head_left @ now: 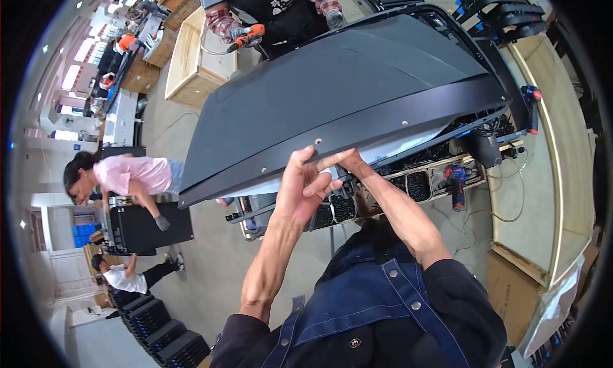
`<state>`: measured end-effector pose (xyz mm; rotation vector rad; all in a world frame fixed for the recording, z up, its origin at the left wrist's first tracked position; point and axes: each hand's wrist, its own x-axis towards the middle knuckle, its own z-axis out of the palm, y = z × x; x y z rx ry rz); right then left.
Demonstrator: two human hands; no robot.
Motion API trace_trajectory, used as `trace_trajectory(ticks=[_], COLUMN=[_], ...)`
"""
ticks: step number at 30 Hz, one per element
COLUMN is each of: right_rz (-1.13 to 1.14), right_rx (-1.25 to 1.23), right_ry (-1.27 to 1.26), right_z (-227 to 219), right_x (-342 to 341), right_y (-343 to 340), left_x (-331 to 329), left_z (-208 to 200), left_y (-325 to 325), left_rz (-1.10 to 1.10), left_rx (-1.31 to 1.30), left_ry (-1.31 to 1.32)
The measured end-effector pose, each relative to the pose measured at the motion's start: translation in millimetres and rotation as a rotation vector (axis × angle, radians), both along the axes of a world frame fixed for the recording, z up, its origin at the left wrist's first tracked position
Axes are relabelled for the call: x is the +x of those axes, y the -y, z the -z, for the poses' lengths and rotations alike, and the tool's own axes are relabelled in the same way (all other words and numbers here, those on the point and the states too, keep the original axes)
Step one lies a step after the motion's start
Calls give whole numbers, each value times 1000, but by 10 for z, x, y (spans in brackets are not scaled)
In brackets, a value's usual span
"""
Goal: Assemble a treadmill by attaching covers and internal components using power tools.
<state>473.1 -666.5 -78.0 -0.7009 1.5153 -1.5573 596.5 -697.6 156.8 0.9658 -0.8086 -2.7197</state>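
A large dark grey panel [332, 74] lies tilted over a workbench, its near edge strip pierced by several small screw holes. At that edge, just below one hole, my left hand [300, 186] is raised with its thumb up and its fingers curled. My right hand [348, 162] reaches across from the right, one finger stretched toward my left palm. Its other fingers are partly hidden, and anything small between the hands cannot be made out. Across the panel a co-worker's gloved hand holds an orange power screwdriver [248, 36]; their other gloved hand [335, 19] is at the far edge.
Under the panel, the bench has bins of black screws [418, 186]. A blue-and-red power screwdriver [457, 186] hangs at right, near a black cylindrical tool [485, 147] and a wooden crate [539, 144]. At left a person in pink [137, 176] stands beside black panels [152, 227].
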Motion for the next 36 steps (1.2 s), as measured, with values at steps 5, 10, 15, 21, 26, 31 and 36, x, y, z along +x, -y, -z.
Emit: trace_trajectory(ticks=[5,10,15,21,26,31,36], right_rz=[-8,-5,4,223,622,560,199], right_rx=[29,13,-7,386,311,473,615], right_ry=[-186,-381,-637,-253,-245,-891,-1447], right_z=[105,-19,-316,-961,-831,-933,-887], right_x=[90,8,-244,-943,-1919,-2671,-2842], right_y=[-349,-540,-734,-2258,-3306,-3405,-3013], left_x=[58,99,23,121,108,692,1140], left_z=[172,284,652,1251,1377,1129,1898], left_y=[-33,-128,-404,-648,-852,-959,-312], left_rz=[44,37,-48,-273,-210,-424,-883], left_rx=[-28,-29,43,82,-169,-512,-63], left_ry=[-76,-108,-96,53,163,621,395])
